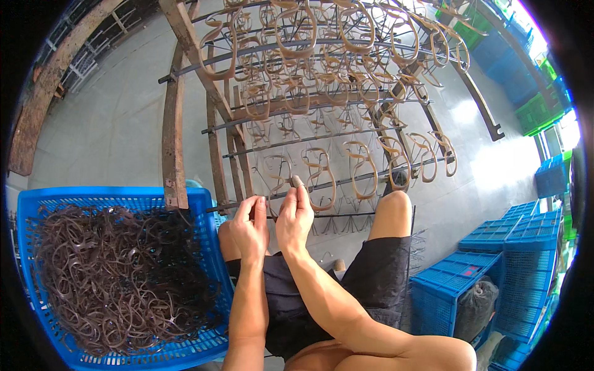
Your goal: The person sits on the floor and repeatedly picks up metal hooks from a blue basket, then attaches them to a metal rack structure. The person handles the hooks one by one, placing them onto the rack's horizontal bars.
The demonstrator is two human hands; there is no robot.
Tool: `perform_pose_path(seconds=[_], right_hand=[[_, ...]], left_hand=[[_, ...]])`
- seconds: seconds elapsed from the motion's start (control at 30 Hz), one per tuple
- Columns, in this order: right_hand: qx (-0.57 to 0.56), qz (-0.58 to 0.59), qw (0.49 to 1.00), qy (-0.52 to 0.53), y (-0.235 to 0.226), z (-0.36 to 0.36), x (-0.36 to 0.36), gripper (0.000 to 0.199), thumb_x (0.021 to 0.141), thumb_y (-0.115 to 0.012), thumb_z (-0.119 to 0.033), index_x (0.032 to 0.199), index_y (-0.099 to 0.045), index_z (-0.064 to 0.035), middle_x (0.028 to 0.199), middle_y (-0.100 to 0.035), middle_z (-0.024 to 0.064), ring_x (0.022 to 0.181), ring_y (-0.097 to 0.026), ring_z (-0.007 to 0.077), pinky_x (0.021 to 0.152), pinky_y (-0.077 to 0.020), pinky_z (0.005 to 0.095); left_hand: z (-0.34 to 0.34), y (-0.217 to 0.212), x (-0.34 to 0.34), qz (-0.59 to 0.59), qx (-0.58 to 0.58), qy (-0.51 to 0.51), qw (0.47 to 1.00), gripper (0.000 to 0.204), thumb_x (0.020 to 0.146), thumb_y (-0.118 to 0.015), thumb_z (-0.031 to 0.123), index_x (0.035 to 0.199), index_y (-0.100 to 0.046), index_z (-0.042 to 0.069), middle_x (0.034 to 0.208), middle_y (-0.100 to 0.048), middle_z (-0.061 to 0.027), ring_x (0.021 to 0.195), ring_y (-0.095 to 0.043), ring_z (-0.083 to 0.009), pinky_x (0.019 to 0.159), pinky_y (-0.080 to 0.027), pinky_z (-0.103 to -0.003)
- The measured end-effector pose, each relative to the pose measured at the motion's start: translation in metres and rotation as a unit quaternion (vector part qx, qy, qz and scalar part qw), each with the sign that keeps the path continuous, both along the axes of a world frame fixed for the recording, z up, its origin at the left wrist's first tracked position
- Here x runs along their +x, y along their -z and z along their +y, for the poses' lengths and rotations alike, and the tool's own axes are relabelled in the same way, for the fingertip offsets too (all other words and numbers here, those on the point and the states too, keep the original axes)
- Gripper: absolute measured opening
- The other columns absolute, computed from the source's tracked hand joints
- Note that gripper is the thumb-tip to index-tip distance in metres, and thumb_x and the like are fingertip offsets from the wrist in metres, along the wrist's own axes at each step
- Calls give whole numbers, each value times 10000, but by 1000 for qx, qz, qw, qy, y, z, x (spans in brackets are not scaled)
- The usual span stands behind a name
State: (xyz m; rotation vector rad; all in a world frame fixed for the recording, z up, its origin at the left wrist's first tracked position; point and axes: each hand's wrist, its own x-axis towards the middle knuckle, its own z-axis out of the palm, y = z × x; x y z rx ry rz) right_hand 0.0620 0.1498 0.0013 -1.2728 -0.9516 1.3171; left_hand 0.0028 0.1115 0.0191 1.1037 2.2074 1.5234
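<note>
My left hand (250,230) is in front of the rack with its fingers curled and thumb pressed in; anything within them is hidden. Beside it, my right hand (295,215) has its fingers bent together, one fingertip raised against the rack's lowest row. Just beyond that fingertip hangs a beige curved loop frame (320,179), shaped like an eyeglass front. Whether I grip it cannot be made out. More of these frames (364,170) hang to the right on the same dark rod (346,180).
The wooden rack (175,136) has several rods crowded with beige frames. At my left stands a blue basket (207,247) heaped with dark brown curled pieces (111,278). Blue crates (458,269) are stacked at the right, one with a dark bag (477,309). Green crates (537,114) stand farther back.
</note>
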Motion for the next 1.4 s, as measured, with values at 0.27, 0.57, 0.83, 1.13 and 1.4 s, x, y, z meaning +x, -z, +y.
perform_pose_path(seconds=[0.27, 0.57, 0.83, 1.13, 1.4], right_hand=[[20, -38, 999, 23, -2, -3, -5, 343, 936, -447, -113, 1240, -464, 46, 716, -498, 27, 614, -424, 83, 543, -394, 223], [40, 6, 997, -70, -11, -10, -8, 357, 942, -457, -137, 1272, -445, 0, 613, -505, 23, 523, -432, 86, 481, -402, 239], [86, -110, 984, -114, -25, -11, -9, 349, 944, -452, -151, 1264, -462, -11, 598, -393, -15, 542, -342, 63, 464, -315, 232], [99, -104, 984, -106, -14, 0, 5, 343, 942, -462, -147, 1252, -469, -1, 600, -450, 16, 550, -397, 62, 488, -364, 215], [12, 30, 994, -108, 1, -2, 11, 268, 929, -480, -188, 1082, -460, 31, 697, -521, 15, 611, -471, 71, 539, -422, 237]], left_hand=[[0, -2, 2, -16, 11, 17, 1000, 145, 870, -577, 134, 887, -619, -5, 710, -629, -98, 619, -600, -150, 553, -460, -258], [-6, 18, -10, -245, 56, 48, 967, 207, 909, -534, 179, 862, -595, -12, 759, -612, -40, 652, -541, -86, 598, -428, -216], [-4, 16, -14, -499, 115, 43, 858, 169, 884, -572, 156, 837, -595, -4, 687, -561, -27, 595, -509, -90, 549, -416, -224], [6, 19, -4, -494, 105, 64, 860, 160, 892, -553, 158, 823, -581, 16, 664, -541, -15, 569, -502, -85, 538, -432, -232], [-2, 26, -21, -547, 40, 151, 823, 249, 873, -575, 290, 814, -594, 49, 718, -571, -16, 671, -537, -117, 616, -416, -262]])
